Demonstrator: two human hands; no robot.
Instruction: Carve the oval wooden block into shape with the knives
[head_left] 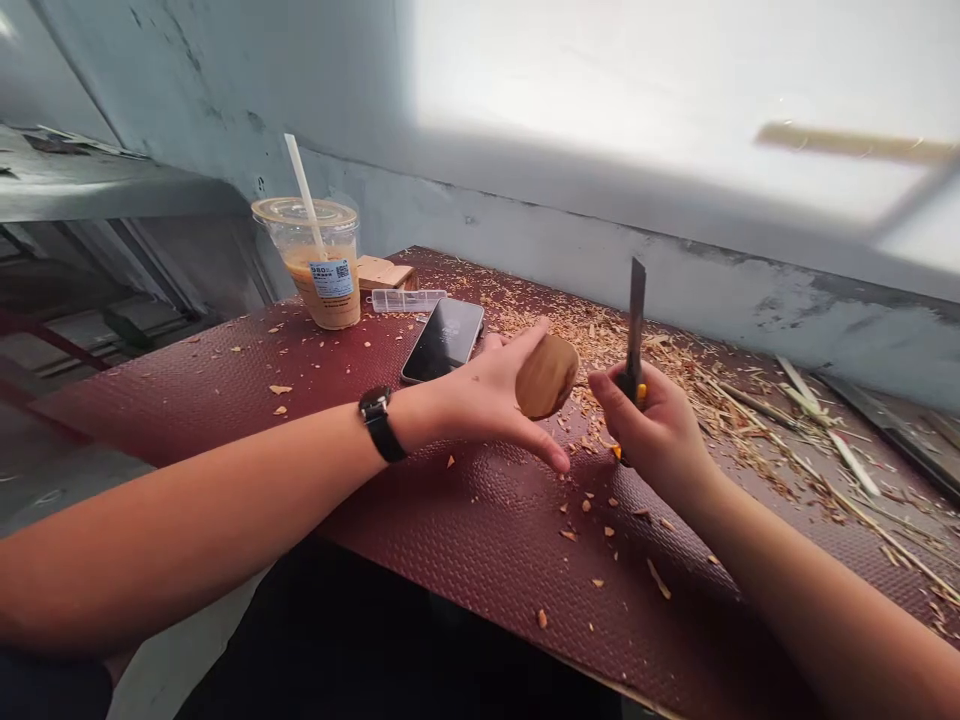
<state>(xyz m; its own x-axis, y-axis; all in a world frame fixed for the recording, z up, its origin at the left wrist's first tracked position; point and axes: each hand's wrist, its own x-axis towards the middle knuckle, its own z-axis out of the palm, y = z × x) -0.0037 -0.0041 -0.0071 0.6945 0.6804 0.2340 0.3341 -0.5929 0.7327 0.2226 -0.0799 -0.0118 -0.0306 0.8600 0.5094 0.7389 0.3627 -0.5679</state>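
My left hand (491, 395), with a black watch on the wrist, holds a rounded piece of light wood (547, 376) above the dark red table (225, 380); thumb and fingers stretch around it. My right hand (651, 425) is closed round the yellow-and-black handle of a utility knife (635, 330). Its long blade points straight up, a short way right of the wood and not touching it.
Wood shavings and thin sticks (817, 440) cover the table's right side. A black phone (444, 338), a clear plastic case (409, 300), a small wooden block (384, 272) and an iced drink cup with a straw (319, 260) stand at the back left. A pale wall runs behind.
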